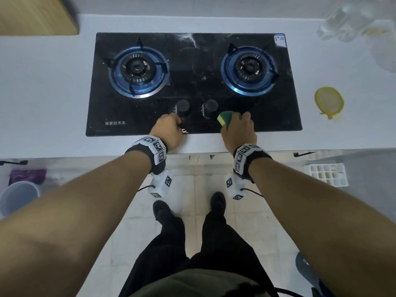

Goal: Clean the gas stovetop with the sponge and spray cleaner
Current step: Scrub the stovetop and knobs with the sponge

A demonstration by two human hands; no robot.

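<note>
sponge (225,118) gripped in right hand (239,131) fingers (245,115)

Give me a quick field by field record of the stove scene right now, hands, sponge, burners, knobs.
stovetop: black glass, set in a pale counter
burners: two, blue-ringed, left and right
knobs: two, front centre
left hand: fingers curled, by the left knob
right hand: grips the sponge
sponge: yellow and green, near the right knob
spray cleaner: not clearly seen

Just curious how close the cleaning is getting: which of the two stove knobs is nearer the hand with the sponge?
The right knob. It sits just up and left of the sponge in the right hand, while the left knob lies by the left hand.
</note>
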